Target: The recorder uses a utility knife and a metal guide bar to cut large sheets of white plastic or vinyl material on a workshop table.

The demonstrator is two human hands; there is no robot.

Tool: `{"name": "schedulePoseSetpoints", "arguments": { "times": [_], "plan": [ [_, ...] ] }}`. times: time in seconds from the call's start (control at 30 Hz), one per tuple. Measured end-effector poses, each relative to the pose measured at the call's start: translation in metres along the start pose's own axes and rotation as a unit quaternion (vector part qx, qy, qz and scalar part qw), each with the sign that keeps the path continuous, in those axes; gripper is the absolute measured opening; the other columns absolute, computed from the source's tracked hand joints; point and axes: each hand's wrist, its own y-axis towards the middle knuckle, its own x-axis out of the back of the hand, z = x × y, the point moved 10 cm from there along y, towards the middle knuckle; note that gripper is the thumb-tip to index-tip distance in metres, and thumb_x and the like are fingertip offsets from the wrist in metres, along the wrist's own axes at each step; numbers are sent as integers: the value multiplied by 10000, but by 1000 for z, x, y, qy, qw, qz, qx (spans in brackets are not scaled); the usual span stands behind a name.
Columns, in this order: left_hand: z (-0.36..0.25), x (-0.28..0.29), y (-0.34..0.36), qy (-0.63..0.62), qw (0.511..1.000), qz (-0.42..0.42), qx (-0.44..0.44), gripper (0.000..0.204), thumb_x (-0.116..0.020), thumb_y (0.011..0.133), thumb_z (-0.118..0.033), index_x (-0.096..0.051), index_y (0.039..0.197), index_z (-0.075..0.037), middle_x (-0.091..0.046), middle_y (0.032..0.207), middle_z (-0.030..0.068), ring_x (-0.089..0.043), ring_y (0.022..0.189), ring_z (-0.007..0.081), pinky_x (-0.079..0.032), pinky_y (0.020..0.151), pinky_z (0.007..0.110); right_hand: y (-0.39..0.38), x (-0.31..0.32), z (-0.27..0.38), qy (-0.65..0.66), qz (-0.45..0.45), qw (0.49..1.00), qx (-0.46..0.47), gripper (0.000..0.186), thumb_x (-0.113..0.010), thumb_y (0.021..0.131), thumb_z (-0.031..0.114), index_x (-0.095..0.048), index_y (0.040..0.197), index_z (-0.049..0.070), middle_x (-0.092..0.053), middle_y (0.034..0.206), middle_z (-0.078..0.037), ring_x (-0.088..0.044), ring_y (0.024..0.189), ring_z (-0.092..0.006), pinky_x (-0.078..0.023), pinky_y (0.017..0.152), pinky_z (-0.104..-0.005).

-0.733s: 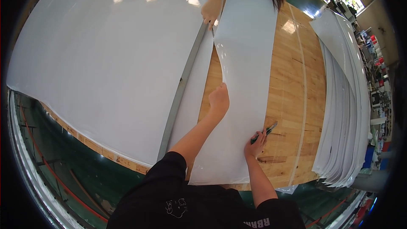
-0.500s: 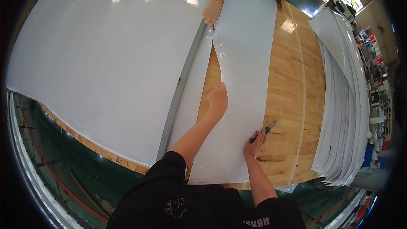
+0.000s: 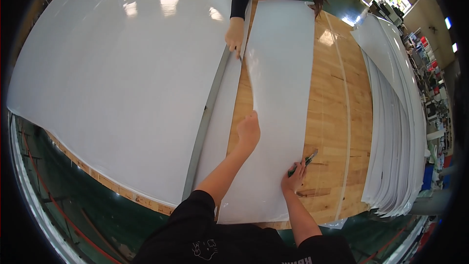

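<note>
A long white glossy sheet (image 3: 281, 83) lies lengthwise in front of me. My left hand (image 3: 249, 128) is closed on its left edge, which lifts and curls a little beyond my fingers. By the sheet's right edge, my right hand (image 3: 293, 178) holds a utility knife (image 3: 309, 157) with a dark green handle, its tip pointing away to the right over the wood. Across the table, a co-worker's hand (image 3: 234, 36) grips a small thin tool, perhaps a knife, near the far end of a grey metal straightedge (image 3: 206, 110).
A large white sheet (image 3: 122, 78) covers the left side, under the straightedge. The wooden table (image 3: 334, 117) shows right of the strip. A thick stack of white sheets (image 3: 395, 132) droops at the right. Crowded shelves stand beyond it.
The co-worker's hand has come nearer along the straightedge, and its tool now shows. My view has shifted slightly. Both my hands keep their holds at nearly the same spots on the sheet.
</note>
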Motion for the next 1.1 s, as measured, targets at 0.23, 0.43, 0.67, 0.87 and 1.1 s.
{"name": "schedulePoseSetpoints", "arguments": {
  "times": [0.23,0.43,0.67,0.87,1.1],
  "plan": [
    [-80,30,-56,-156,980,-44,-119,463,-572,792,-76,-502,1249,-79,-583,875,122,-585,805,281,-462,687,403,-7,18,-20,1,-23,998,-62,230,-515,845,71,-462,1064,116,-363,1396,-78,-369,1214,-389,-418,909,-459],
    [0,8,-144,-150,977,152,22,367,-631,796,-184,-565,1138,-69,-608,955,148,-564,887,374,-462,768,415,-5,20,-40,39,-11,999,-31,311,-608,761,51,-489,1034,139,-364,1394,-27,-362,1208,-383,-408,926,-452],
    [63,-58,-258,-421,817,336,206,382,-614,859,-234,-545,1124,33,-633,1000,133,-604,877,206,-480,756,330,-65,88,-60,-91,43,995,-9,280,-622,712,81,-549,981,116,-348,1378,-164,-306,1251,-392,-331,959,-553],
    [-1,-58,-335,-496,724,355,321,358,-603,874,-171,-522,1145,48,-613,1054,147,-604,897,231,-487,787,345,-107,139,-99,-32,124,988,90,185,-626,710,120,-595,892,131,-591,885,-125,-547,926,-312,-423,775,-446],
    [-93,-105,-382,-555,628,362,409,391,-603,876,-177,-496,1179,46,-604,1059,179,-607,909,285,-510,776,418,-143,223,-108,72,272,937,207,655,-684,613,649,-584,1050,172,-581,676,-114,-586,648,-316,-454,620,-397]
  ]
}}
